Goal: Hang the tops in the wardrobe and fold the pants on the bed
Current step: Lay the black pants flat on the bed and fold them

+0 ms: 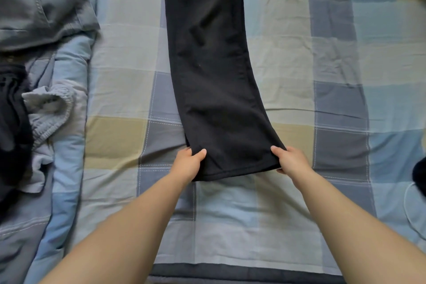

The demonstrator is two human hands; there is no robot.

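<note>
The bed (288, 53) fills the frame, covered with a checked sheet in pale blue, grey, cream and olive squares, creased in places.

Black pants (207, 64) lie lengthwise down the middle of the frame, running from the top edge to just below centre. The legs appear laid one on the other, so the pants show as a single long dark strip that widens toward the hem. The hem end is the near end, and it sits a little raised where the hands hold it.

A pile of clothes (41, 7) takes up the left edge: a grey garment with stitched seams in the upper left, a light grey piece with an elastic band at mid left, and something black beside it at the far left edge.

Two bare forearms reach in from the bottom of the frame. The left hand (187, 163) pinches the left corner of the hem, thumb on top of the cloth and fingers under it. The right hand (291, 161) grips the right corner the same way, thumb on top.

A dark shape (419, 173) shows at the right edge, too cut off to tell what it is.
</note>
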